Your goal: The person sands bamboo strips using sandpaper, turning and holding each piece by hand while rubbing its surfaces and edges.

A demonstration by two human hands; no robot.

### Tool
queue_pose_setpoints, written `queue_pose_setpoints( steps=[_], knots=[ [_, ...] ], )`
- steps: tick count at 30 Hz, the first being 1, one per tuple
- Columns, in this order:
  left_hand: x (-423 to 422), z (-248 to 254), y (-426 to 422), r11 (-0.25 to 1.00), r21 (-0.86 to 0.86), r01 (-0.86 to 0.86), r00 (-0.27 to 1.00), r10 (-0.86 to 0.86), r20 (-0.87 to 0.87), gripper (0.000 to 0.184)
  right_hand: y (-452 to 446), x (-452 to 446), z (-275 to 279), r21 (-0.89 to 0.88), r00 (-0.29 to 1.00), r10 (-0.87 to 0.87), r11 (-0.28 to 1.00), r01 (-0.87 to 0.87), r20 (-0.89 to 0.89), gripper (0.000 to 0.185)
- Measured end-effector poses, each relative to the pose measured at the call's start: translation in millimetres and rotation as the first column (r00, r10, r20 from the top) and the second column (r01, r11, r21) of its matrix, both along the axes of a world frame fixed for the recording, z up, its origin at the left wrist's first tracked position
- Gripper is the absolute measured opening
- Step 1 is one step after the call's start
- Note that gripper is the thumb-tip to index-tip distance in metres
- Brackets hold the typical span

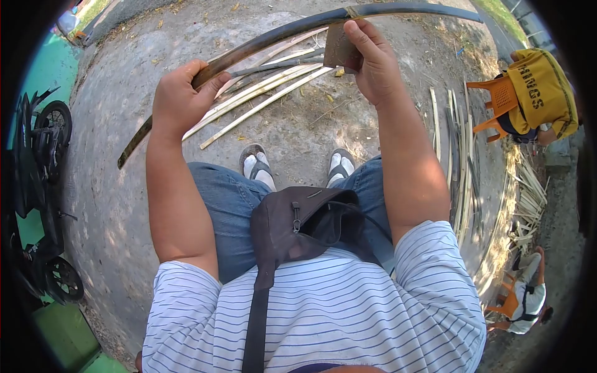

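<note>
A long, dark bamboo strip (267, 42) spans the top of the view and looks curved, with a node near my right hand. My left hand (186, 96) is closed around its lower left part, and the end sticks out below the fist. In my right hand (375, 65) is a flat, rectangular brown piece (337, 50), pinched under the thumb right beside the strip. Whether that piece touches the strip, I cannot tell. Beyond my hands, several pale split bamboo strips (267, 93) lie on the ground.
More bamboo strips (463, 161) lie to the right, near a heap of pale slivers (528, 193). Two people sit there on orange chairs, one in a yellow shirt (547, 93), one in white (532, 304). A motorcycle (46, 143) stands left. A black waist bag (292, 224) hangs at my front.
</note>
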State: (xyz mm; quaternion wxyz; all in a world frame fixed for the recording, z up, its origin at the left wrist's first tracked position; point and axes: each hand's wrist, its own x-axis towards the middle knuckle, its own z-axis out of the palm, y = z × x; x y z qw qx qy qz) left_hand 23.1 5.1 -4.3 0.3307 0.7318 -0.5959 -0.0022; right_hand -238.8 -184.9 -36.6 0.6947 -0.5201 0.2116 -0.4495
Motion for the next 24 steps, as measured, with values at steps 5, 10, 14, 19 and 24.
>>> queue_pose_setpoints(
  steps=[5,10,14,19,24],
  knots=[
    [-6,6,1,0.997,0.054,-0.064,0.993,0.058,0.1,0.037,1,4,0,0.058,0.993,-0.119,0.991,0.119,-0.012,0.041],
    [-12,9,-1,0.995,0.063,-0.084,0.989,0.075,0.128,0.04,-1,3,-3,0.027,0.981,-0.166,0.985,0.17,-0.102,0.043],
    [-11,7,-1,0.995,0.05,-0.082,0.987,0.074,0.141,0.041,-3,3,-5,0.035,0.978,-0.167,0.984,0.172,-0.123,0.04],
    [-9,5,-1,0.996,0.037,-0.077,0.988,0.071,0.135,0.04,4,4,1,0.074,0.98,-0.168,0.982,0.176,-0.105,0.037],
    [-7,5,-1,0.996,0.065,-0.059,0.995,0.053,0.083,0.04,0,1,-2,0.066,0.986,-0.129,0.988,0.136,-0.109,0.035]
  ],
)
